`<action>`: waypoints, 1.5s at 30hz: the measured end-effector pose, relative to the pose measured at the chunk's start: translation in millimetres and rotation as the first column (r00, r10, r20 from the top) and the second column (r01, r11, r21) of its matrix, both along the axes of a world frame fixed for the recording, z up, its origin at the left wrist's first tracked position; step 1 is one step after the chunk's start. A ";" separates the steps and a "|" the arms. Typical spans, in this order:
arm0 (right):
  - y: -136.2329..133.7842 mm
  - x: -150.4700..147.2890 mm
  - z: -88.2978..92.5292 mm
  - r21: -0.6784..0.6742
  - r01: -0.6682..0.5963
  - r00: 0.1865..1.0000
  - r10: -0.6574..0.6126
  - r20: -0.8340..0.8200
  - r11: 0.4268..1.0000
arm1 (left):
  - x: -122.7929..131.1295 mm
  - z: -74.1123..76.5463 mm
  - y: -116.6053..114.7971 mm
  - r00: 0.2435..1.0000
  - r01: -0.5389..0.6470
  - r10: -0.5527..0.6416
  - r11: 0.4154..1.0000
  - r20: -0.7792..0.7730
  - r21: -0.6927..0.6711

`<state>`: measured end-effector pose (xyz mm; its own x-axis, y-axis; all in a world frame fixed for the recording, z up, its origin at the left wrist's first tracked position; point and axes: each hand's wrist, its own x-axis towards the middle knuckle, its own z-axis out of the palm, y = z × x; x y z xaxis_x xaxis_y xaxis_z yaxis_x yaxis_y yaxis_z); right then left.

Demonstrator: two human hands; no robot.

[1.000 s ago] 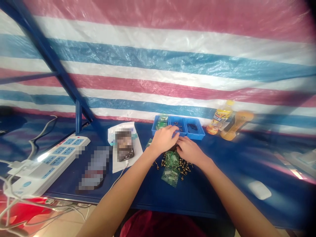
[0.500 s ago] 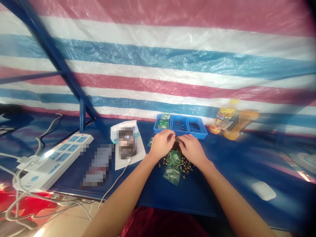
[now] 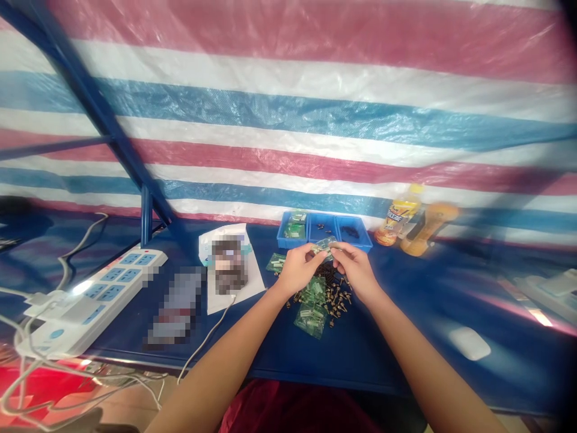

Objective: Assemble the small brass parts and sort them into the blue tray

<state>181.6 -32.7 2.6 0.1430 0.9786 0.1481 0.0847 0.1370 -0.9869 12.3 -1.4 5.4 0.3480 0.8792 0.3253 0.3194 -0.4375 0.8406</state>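
Blue three-compartment tray (image 3: pixel 354 242) holds green packets (image 3: pixel 293 230), brass fittings (image 3: pixel 321 228), dark parts (image 3: pixel 349 232).

the left forearm (image 3: pixel 225 355) and right forearm (image 3: pixel 428 367) angled inward from the bottom of the view, with the left hand (image 3: pixel 298 270) and right hand (image 3: pixel 356 270) facing each other, their fingertips (image 3: pixel 314 252) pinched close together.

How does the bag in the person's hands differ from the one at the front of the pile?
The held bag is raised off the table, pinched between the left hand and right hand. The front bag lies flat and untouched on the dark blue table. The front bag also sits among brass-coloured fittings, while the held bag is above them. Both look like clear plastic with green contents.
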 end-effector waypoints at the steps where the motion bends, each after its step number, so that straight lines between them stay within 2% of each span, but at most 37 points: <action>1: -0.9 -0.5 1.5 -0.002 -0.016 1.000 0.016 -0.017 1.000 | 0.2 -1.0 0.4 1.000 0.010 -0.010 1.000 0.022 -0.009; 8: -4.6 -0.1 5.4 -0.039 -0.132 0.991 0.133 0.022 0.991 | -1.9 -1.9 2.2 0.992 0.076 -0.072 0.997 0.108 -0.033; 14: -4.4 0.7 6.5 -0.012 -0.126 0.991 0.127 0.033 0.992 | -0.9 0.6 2.0 0.976 0.119 -0.093 0.985 0.195 -0.126; 20: -4.4 1.5 6.6 -0.024 -0.134 0.990 0.135 0.036 0.991 | -3.9 2.9 3.4 0.982 0.126 -0.107 0.984 0.156 -0.122; 31: -0.3 0.7 -4.0 0.070 -0.189 0.982 0.191 -0.017 0.979 | -1.5 -5.8 7.7 0.963 0.162 -0.119 0.973 0.240 -0.166; 40: -0.6 -1.8 -5.7 0.122 -0.159 0.987 0.161 -0.003 0.980 | 1.1 -2.7 4.6 0.958 0.143 -0.106 0.982 0.268 -0.125; 45: -0.2 -0.9 -4.8 0.120 -0.109 0.994 0.105 0.034 0.987 | 2.0 -1.9 1.8 0.972 0.142 -0.112 0.980 0.209 -0.136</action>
<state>180.7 -32.9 -2.2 0.0328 0.9626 0.2691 0.0895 0.2653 -0.9600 14.3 0.5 3.5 0.4013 0.8759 0.2680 0.0888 -0.3284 0.9403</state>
